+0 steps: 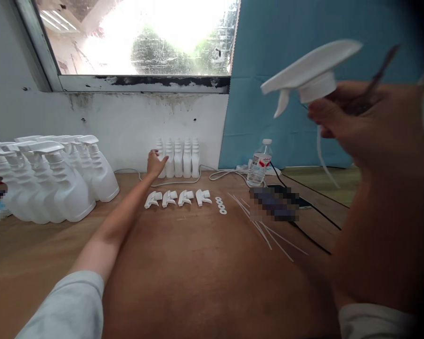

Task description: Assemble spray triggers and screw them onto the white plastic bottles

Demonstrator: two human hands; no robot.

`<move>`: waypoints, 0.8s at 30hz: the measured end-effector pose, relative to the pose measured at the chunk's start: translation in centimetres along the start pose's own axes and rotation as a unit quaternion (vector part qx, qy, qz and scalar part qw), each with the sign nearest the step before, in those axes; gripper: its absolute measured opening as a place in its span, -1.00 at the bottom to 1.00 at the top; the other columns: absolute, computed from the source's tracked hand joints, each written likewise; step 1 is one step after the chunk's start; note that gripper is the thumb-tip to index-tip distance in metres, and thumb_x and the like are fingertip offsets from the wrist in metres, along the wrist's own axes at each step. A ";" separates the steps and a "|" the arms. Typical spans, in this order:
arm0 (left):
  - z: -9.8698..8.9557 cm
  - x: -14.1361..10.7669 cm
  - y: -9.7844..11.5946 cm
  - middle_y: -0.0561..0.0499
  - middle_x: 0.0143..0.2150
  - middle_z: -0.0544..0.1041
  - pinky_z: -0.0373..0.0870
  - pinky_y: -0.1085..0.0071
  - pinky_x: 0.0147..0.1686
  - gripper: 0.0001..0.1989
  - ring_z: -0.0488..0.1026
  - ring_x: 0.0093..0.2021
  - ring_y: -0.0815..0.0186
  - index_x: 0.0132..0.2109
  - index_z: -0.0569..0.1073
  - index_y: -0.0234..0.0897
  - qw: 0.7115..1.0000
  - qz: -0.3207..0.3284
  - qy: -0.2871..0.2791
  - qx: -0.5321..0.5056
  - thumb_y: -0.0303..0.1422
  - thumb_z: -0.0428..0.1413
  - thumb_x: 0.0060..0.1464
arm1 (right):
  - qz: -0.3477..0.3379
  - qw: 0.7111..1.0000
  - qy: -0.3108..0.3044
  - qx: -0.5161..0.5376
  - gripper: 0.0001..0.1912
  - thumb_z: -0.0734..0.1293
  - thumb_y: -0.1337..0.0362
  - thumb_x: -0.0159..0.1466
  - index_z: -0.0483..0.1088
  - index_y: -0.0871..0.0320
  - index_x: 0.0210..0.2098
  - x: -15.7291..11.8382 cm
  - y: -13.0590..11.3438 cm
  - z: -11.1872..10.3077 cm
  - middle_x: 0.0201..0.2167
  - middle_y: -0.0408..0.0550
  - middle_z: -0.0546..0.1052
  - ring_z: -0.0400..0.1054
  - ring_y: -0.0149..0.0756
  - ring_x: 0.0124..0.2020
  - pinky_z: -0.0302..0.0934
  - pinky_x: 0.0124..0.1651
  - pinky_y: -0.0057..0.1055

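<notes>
My right hand [353,108], raised at the right, grips a white spray head [314,68] by its collar; a thin tube [323,155] hangs below it. A slim dark tool [381,73] also sticks out of that hand. At the back, my left hand [157,165] reaches the leftmost of several small white bottles [178,160] lined up by the wall, fingers apart around it; the contact is partly hidden. Several white spray heads [186,197] lie in a row in front of them, with white rings [220,205] to their right and thin tubes [257,221] beyond.
Large white spray bottles [67,183] stand together at the left of the wooden table [183,282]. A clear labelled water bottle [259,162] stands at the back right, near a blurred dark object [275,202] and cables [318,214]. A window [141,42] is above.
</notes>
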State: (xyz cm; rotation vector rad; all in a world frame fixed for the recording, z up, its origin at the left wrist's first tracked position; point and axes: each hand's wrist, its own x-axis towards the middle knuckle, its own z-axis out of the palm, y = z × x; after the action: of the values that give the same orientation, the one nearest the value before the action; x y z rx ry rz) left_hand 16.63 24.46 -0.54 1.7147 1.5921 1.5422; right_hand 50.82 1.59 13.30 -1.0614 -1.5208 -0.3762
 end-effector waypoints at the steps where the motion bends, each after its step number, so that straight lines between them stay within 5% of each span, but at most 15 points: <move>1: -0.2 -1.2 1.3 -0.24 0.10 0.31 0.37 0.21 0.00 -0.51 0.35 0.08 0.12 0.11 0.20 -0.34 0.999 0.020 -0.023 -0.033 -0.28 0.15 0.10 | -0.007 0.999 -0.036 -0.026 -0.66 0.37 0.01 0.19 0.49 0.20 -0.31 -0.4 -0.2 0.6 -0.55 -0.14 0.35 0.15 -0.51 -0.59 0.06 -0.48 -0.42; 3: -0.4 -4.6 3.6 -0.17 -0.01 0.39 0.48 0.31 -0.18 -0.61 0.45 -0.09 0.24 0.06 0.26 -0.32 0.989 0.055 -0.091 -0.099 -0.20 0.07 0.17 | -0.037 0.985 -0.156 -0.059 -0.70 0.32 0.06 0.24 0.47 0.20 -0.33 -1.8 -0.6 2.0 -0.58 -0.16 0.36 0.11 -0.51 -0.62 -0.02 -0.52 -0.45; 6: -1.0 -11.9 6.1 -0.13 -0.08 0.45 0.51 0.35 -0.28 -0.59 0.48 -0.19 0.29 0.00 0.35 -0.28 0.955 0.089 -0.218 -0.183 -0.06 -0.02 0.20 | -0.086 0.922 -0.376 -0.033 -0.79 0.26 0.18 0.29 0.46 0.17 -0.23 -5.4 -1.3 4.3 -0.56 -0.16 0.41 0.16 -0.46 -0.61 -0.01 -0.52 -0.46; 9: -1.8 -18.9 6.8 -0.14 -0.01 0.41 0.49 0.31 -0.19 -0.53 0.44 -0.10 0.23 0.09 0.30 -0.25 0.851 0.043 -0.403 -0.335 -0.06 0.07 0.14 | -0.122 0.872 -0.474 0.007 -0.81 0.21 0.33 0.28 0.44 0.12 -0.19 -9.3 -1.8 6.2 -0.44 -0.13 0.48 0.28 -0.38 -0.47 0.05 -0.41 -0.45; 14: -1.7 -23.7 5.4 -0.10 -0.25 0.49 0.46 0.37 -0.31 -0.53 0.47 -0.25 0.24 0.00 0.32 -0.31 0.826 -0.062 -0.397 -0.395 -0.11 0.18 0.06 | -0.121 0.872 -0.474 0.030 -0.72 0.18 0.51 0.19 0.40 0.11 -0.22 -13.6 -1.8 7.9 -0.39 -0.10 0.49 0.31 -0.33 -0.37 0.06 -0.33 -0.44; 20: -0.5 -23.3 4.3 -0.14 -0.15 0.52 0.46 0.34 -0.27 -0.59 0.49 -0.26 0.28 -0.08 0.35 -0.35 0.783 -0.140 -0.412 -0.445 -0.28 0.28 -0.04 | -0.146 0.876 -0.460 -0.017 -0.88 0.17 0.48 0.13 0.29 0.20 -0.42 -15.4 -1.0 9.1 -0.44 -0.03 0.43 0.23 -0.32 -0.44 0.01 -0.36 -0.41; 24: -0.7 -23.2 4.3 -0.06 -0.30 0.53 0.47 0.33 -0.30 -0.59 0.48 -0.31 0.28 -0.15 0.32 -0.33 0.776 -0.154 -0.411 -0.454 -0.35 0.31 -0.13 | -0.196 0.858 -0.475 -0.020 -0.92 0.17 0.45 0.16 0.26 0.20 -0.41 -15.9 -1.0 9.2 -0.43 -0.02 0.42 0.21 -0.31 -0.42 -0.02 -0.36 -0.41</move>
State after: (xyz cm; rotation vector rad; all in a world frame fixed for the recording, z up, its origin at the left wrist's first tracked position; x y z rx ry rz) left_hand 23.14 2.86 -7.62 1.1676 0.4682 0.8874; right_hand 42.78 1.45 -3.30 -1.0061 -2.6498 -0.1430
